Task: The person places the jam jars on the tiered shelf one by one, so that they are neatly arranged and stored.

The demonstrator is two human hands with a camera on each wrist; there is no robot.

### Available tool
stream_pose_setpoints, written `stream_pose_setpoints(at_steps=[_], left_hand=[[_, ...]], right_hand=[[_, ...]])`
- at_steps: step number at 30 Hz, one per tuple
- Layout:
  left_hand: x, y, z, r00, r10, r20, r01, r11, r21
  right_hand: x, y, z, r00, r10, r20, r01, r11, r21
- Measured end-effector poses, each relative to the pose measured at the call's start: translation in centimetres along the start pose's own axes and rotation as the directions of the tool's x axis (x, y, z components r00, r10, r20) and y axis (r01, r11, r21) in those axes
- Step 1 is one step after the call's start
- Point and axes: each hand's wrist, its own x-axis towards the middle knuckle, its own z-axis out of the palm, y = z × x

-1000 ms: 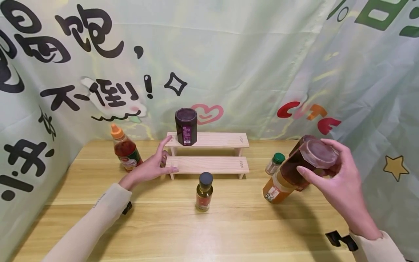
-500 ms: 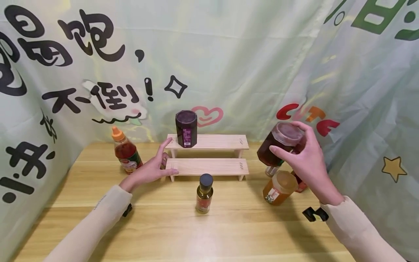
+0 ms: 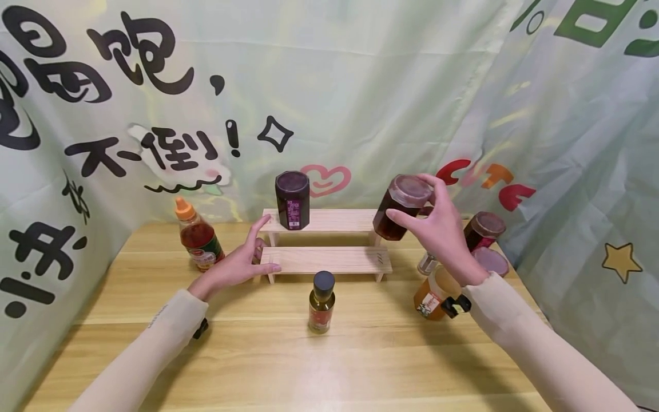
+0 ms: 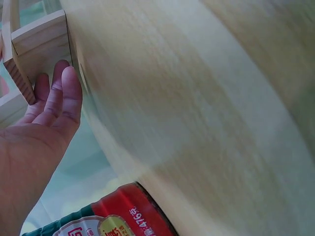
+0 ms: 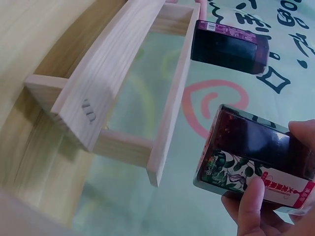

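Observation:
My right hand [image 3: 437, 223] grips a dark red jam jar [image 3: 395, 209] with a pale lid, tilted above the right end of the stepped wooden rack [image 3: 329, 260]. In the right wrist view, the jar's leafy white-and-red label [image 5: 275, 184] shows between thumb and fingers. My left hand [image 3: 239, 263] rests against the rack's left end, thumb straight on the lower step and index finger extended to the upper one. Its other fingers [image 4: 69, 98] touch the end of the rack in the left wrist view. A dark jar with a purple label [image 3: 293, 203] stands on the upper step's left.
An orange-capped sauce bottle [image 3: 199, 237] stands left of the rack, a black-capped bottle [image 3: 321, 303] in front. Rightward are an amber jar [image 3: 427, 300], a small shaker [image 3: 427, 263] partly behind my arm, and dark jars [image 3: 483, 229]. A printed cloth [image 3: 391, 86] hangs behind.
My right hand has carried the jam jar leftward from above the amber jar to the rack's right end. My left hand has stayed at the rack.

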Motion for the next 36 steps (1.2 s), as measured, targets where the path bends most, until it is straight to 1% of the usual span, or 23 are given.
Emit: stream_pose_setpoints(at_steps=[8,14,20,26,32,36], left_hand=[[-0.1,-0.1,0.1,1.000,0.006,0.001,-0.006,1.000,-0.013],[-0.1,-0.2,0.0,1.000,0.001,-0.006,-0.001,1.000,-0.005],[-0.2,0.1,0.0,1.000,-0.007,-0.007,0.007,1.000,-0.016],[-0.1,-0.1,0.0,1.000,-0.005,-0.004,0.004,1.000,-0.018],[-0.2,0.1,0.1,1.000,-0.006,-0.009,0.006,1.000,-0.025],[-0.2,0.1,0.2,1.000,0.002,-0.011,-0.002,1.000,-0.018]], right_hand=[[1.9,-0.1,2.6,1.000,0.011,0.007,-0.011,1.000,-0.005],[3.1,-0.8,5.0,0.999,0.011,0.037,-0.011,1.000,-0.004],[3.9,-1.3,6.9,0.998,0.023,0.052,-0.024,0.999,0.028],[4.4,-1.5,8.0,0.997,0.030,0.067,-0.031,0.999,0.009],[4.4,-1.5,8.7,0.996,0.035,0.082,-0.035,0.999,-0.008],[4.5,-1.5,8.9,0.996,0.024,0.082,-0.022,0.999,-0.029]])
